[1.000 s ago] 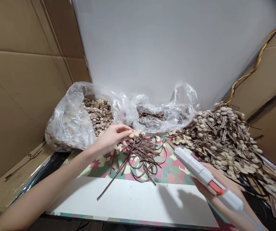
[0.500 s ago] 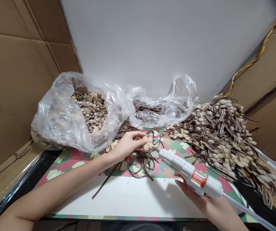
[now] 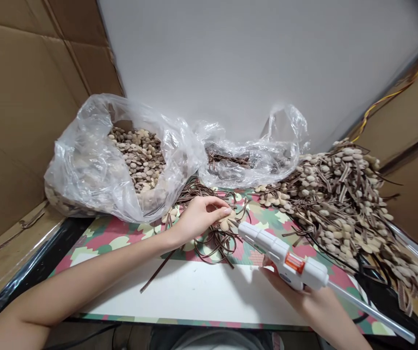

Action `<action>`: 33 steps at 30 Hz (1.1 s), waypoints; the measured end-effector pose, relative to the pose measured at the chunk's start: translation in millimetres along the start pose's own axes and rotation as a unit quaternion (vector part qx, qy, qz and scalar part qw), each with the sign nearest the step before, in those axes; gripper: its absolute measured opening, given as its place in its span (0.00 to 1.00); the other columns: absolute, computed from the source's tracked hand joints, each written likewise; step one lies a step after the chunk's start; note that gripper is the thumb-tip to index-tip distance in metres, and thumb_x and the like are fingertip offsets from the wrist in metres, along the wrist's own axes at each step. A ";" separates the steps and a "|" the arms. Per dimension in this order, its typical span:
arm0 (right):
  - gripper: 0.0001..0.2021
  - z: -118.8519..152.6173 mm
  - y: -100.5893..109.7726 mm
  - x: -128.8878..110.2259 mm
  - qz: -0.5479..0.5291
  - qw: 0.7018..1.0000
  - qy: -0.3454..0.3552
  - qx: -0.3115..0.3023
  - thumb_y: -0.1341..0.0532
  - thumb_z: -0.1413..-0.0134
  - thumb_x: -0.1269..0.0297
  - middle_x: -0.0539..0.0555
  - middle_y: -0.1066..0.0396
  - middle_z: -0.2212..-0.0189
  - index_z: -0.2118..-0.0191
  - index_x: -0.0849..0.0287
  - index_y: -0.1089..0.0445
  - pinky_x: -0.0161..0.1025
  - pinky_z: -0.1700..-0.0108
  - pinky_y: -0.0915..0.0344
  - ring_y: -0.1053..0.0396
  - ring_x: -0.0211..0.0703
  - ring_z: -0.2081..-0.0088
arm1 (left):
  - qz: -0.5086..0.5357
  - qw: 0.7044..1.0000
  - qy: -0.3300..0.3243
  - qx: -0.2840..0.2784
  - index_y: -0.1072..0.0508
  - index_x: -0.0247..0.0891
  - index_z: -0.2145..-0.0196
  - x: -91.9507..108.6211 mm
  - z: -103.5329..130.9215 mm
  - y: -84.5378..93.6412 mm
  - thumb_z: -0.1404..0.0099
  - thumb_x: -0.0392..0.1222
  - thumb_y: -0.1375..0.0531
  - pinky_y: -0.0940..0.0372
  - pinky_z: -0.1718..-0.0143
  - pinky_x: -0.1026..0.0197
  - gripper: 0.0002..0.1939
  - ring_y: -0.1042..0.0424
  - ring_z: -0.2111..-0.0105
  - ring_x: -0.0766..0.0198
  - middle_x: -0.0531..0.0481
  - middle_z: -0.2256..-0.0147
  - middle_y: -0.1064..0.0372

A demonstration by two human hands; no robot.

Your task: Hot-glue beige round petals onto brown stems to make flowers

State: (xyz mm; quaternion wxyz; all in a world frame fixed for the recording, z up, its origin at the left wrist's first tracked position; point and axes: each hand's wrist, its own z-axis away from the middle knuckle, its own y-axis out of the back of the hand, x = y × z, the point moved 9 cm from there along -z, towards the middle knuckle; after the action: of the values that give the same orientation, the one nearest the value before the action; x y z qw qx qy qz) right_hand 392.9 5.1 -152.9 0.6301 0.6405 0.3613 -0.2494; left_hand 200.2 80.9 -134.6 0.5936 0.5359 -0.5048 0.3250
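Note:
My left hand (image 3: pixel 202 218) pinches a beige fabric flower (image 3: pixel 227 221) between thumb and fingers above the table. In my right hand (image 3: pixel 296 296) is a white hot glue gun (image 3: pixel 282 255) with an orange window, a clear glue stick (image 3: pixel 373 311) jutting from its back. The gun's nozzle tip is at the flower, touching it or very close. Under the left hand lies a tangle of thin brown ribbons (image 3: pixel 219 250). Another beige flower (image 3: pixel 169 217) rests left of that hand.
A clear plastic bag (image 3: pixel 88 165) of beige flower pieces stands at the back left, beside a second bag (image 3: pixel 252 167) with brown ribbons. Flowers with ribbons are heaped (image 3: pixel 340 204) on the right. Cardboard walls (image 3: pixel 23 97) flank the patterned table mat (image 3: pixel 103 238); a white sheet (image 3: pixel 194 296) lies in front.
The glue gun has shifted slightly left, and its nozzle is now closer to the flower. My left hand keeps its pinch while the view has tilted a little.

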 end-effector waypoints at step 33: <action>0.15 12.3 2.7 19.9 0.083 0.996 0.013 0.011 0.46 0.49 0.51 0.53 0.24 0.65 0.65 0.54 0.27 0.40 0.61 0.30 0.28 0.52 0.62 | 0.008 1.000 -0.007 0.010 0.26 0.34 0.65 9.8 4.1 -2.0 0.41 0.45 0.42 0.44 0.78 0.69 0.12 0.35 0.77 0.69 0.50 0.73 0.28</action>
State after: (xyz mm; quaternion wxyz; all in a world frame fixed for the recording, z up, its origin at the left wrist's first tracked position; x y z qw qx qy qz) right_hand 408.9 -4.0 -167.7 0.6365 0.6784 0.3124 -0.1922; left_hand 203.7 74.9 -126.3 0.5821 0.5403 -0.5100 0.3305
